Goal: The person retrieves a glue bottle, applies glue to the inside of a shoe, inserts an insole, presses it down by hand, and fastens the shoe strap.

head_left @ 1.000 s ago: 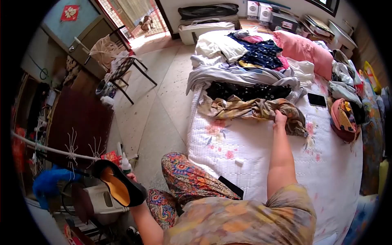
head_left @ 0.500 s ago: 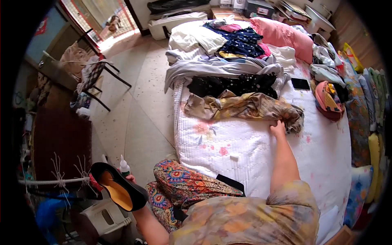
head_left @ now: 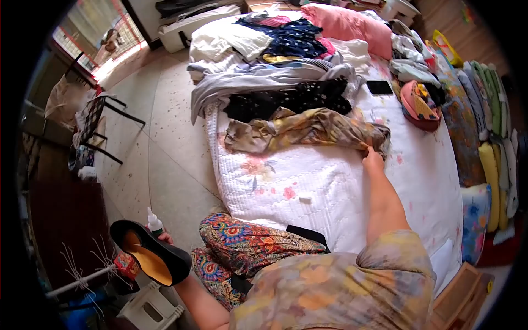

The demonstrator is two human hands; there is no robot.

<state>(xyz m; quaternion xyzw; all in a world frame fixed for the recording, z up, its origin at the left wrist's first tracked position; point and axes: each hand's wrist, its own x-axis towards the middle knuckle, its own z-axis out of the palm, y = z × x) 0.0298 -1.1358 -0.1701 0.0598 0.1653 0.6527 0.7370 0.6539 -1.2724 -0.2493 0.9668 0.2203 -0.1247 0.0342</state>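
My left hand [head_left: 165,237] is mostly hidden behind a black shoe [head_left: 175,264] with a tan insole, which it holds at the lower left. A small white bottle [head_left: 154,221] with a pointed nozzle sticks up beside its fingers. On the bed, my right hand [head_left: 373,158] pinches the lower edge of a brown and yellow patterned cloth [head_left: 308,129], near its right end. A black dotted cloth [head_left: 286,100] lies just behind that cloth.
The white quilted bed [head_left: 341,192] bears piled clothes, a pink pillow [head_left: 352,27], a phone [head_left: 379,87] and a pink rolled bundle [head_left: 416,104]. A chair [head_left: 91,118] stands left; a white stool [head_left: 151,311] is below the shoe. Folded fabrics [head_left: 489,165] line the right.
The view has swung to the right, shifting the bed leftward in the picture. My right hand has stayed at the patterned cloth's right part, now at its lower edge. The shoe remains in my left hand.
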